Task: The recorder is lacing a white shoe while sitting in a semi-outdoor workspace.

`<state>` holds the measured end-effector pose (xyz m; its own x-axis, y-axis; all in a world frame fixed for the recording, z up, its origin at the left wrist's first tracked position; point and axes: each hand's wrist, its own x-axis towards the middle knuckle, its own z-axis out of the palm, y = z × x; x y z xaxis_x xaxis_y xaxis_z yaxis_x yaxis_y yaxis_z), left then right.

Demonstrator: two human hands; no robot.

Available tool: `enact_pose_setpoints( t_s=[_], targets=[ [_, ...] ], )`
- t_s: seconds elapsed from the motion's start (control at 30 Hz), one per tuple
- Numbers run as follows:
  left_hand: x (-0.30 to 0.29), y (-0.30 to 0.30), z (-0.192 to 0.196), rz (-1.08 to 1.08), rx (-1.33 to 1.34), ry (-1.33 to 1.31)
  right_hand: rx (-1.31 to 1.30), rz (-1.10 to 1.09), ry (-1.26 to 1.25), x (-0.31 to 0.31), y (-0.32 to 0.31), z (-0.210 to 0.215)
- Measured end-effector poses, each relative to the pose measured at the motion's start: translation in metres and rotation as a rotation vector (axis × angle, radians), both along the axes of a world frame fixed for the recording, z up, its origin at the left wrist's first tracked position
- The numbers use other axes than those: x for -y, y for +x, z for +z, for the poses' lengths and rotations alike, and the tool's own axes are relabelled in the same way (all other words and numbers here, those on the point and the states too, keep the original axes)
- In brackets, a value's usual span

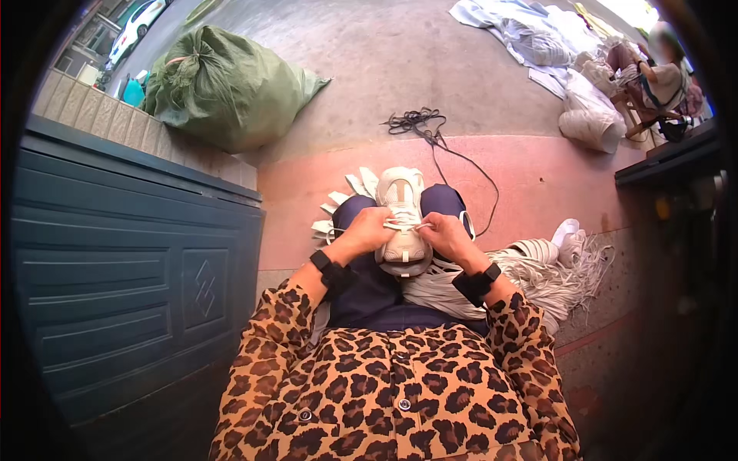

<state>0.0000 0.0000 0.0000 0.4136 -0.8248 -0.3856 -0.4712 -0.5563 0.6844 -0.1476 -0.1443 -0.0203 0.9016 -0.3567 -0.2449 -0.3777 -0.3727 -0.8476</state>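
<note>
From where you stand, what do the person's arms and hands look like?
Leopard-print sleeves are orange with dark spots. A blocky black wristband sits behind the left hand; a matching one behind the right hand. Both hands are ungloved.

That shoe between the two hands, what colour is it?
The shoe is cream or off-white, shown best in the head view, the only one.

Shoe: cream. Shoe laces: white. Lace bundle: off-white. Shirt: leopard print, dark brown and black spots on tan-orange ground. Trousers: dark navy. Wristbands, two: plain black. Cord: black. Sack: olive green. Door: dark slate-blue, diamond motif. Floor: salmon-pink band, grey-beige beyond. Cloth heap: white, pale bluish tints. Car: white.
</note>
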Motion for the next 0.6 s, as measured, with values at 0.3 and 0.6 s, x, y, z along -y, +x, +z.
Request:
enact_pose_setpoints(
  t_s=[0.3, 0.6],
  targets=[
    [0.012, 0.013, -0.005, -0.301, 0.135, 0.166, -0.087, -0.018, -0.019, -0.005, 0.011, -0.001],
    [0.019, 0.031, 0.005, -0.001, -0.572, 0.272, -0.140, -0.012, 0.013, 0.005, 0.017, -0.003]
  ],
)
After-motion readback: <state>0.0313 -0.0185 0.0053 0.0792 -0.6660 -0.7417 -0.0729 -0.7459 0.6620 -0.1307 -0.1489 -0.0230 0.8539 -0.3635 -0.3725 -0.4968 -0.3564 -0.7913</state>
